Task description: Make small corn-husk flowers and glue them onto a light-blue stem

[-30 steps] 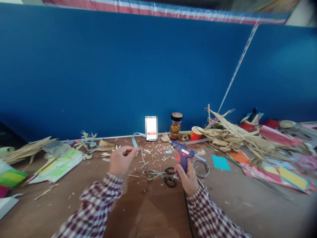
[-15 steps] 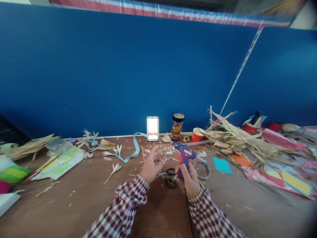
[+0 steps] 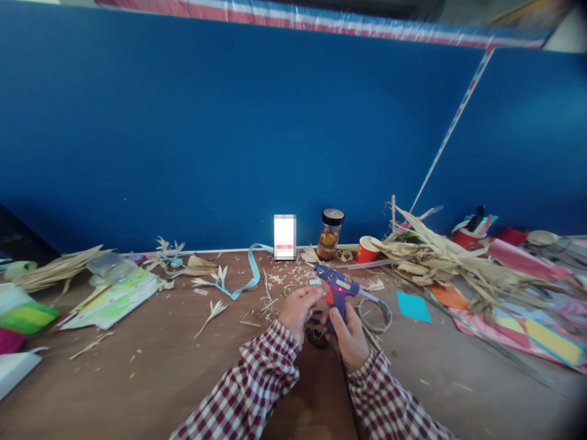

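My right hand [image 3: 348, 330] grips the handle of a blue glue gun [image 3: 338, 286] with an orange trigger and a small red light; its nozzle points up and to the left. Close beside the trigger, my left hand [image 3: 299, 307] has thumb and fingertips pinched together; whatever is between them, if anything, is too small to make out. Partly hidden under the hands lie black-handled scissors [image 3: 316, 338]. Pale husk scraps are scattered beyond the hands. A coil of clear tubing or wire [image 3: 375, 315] lies right of the glue gun.
Behind stand a bright blurred screen [image 3: 285, 237], a black-lidded jar [image 3: 331, 235] and a red paper cup [image 3: 367, 249]. Dried corn husks [image 3: 440, 256] heap at right near a blue paper square [image 3: 413, 307]. At left lie a blue ribbon [image 3: 254, 269], husk flowers [image 3: 211, 316] and a painted sheet [image 3: 112, 299].
My left hand has moved right, toward the glue gun, and its spread fingers have closed into a pinch. The right hand keeps its grip on the gun with little movement.
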The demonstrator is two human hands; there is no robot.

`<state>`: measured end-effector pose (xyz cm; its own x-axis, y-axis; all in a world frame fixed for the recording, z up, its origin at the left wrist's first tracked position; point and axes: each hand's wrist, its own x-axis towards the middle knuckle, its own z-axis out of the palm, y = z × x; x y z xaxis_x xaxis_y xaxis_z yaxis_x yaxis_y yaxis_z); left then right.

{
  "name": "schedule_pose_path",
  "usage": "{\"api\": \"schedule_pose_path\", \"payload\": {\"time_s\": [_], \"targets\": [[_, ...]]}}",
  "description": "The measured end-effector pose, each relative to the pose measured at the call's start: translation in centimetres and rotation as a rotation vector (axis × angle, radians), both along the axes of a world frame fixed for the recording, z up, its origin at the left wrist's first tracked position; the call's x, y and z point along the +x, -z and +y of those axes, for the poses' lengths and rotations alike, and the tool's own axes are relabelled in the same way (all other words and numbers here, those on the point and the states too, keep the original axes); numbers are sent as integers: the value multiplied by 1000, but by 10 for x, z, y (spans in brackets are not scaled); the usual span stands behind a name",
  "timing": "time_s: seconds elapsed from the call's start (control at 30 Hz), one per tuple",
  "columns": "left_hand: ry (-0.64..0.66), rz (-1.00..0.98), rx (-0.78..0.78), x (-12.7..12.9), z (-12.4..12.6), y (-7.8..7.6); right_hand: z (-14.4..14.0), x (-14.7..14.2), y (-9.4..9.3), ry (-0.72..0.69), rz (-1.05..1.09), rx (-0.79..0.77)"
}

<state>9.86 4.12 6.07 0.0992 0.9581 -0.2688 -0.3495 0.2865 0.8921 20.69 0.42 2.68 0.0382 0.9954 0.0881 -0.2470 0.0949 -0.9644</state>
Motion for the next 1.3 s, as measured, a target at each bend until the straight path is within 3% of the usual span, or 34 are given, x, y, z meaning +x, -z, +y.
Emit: {"api": "schedule_pose_path", "payload": {"time_s": [0.4, 0.67, 0.87, 1.07, 1.3], "targets": [[11, -31, -33, 6, 4, 3, 0, 0, 5, -18, -128, 58], [-59, 136, 39, 2, -2, -3, 1, 1, 2, -1, -97, 36], [-161, 453, 184, -33, -2, -14, 3, 1, 1, 20, -33, 17], [-277, 965, 375, -95, 29, -33, 3, 0, 1, 7, -12, 11], [-141, 1368, 525, -122, 51, -43, 3, 0, 0, 20, -20, 11]]}}
